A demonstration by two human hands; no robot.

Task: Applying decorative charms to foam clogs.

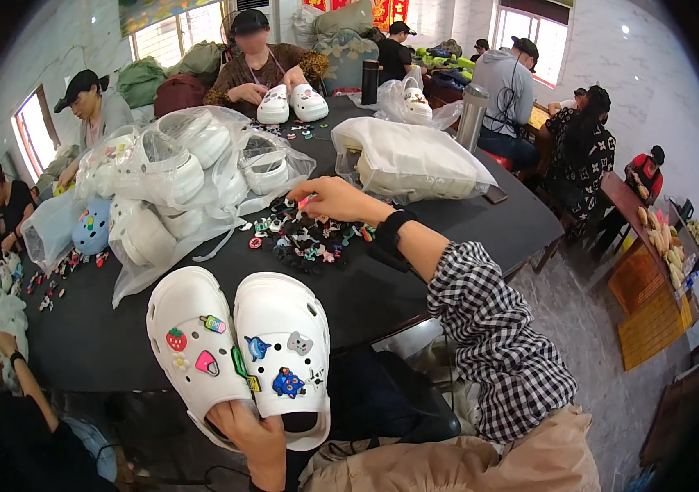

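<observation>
A pair of white clogs (194,328) stands at the table's near edge, toes pointing away. Colourful shoe charms sit on both uppers, among them a strawberry charm (176,339), an ice-pop charm (213,324) and a dark blue charm (288,383). My left hand (253,439) grips the pair from the heel end, its fingers partly hidden inside the left clog. Farther off, my right hand (335,202) reaches over a loose pile of shoe charms (308,246), fingertips pinched on a small colourful charm that is partly hidden.
Behind the pile lie bagged white clogs (177,164) and a white plastic package (411,160). A steel flask (471,115) and a black bottle (370,82) stand at the back. Across the black table (415,271), a co-worker handles white clogs (290,104). Others sit around the room.
</observation>
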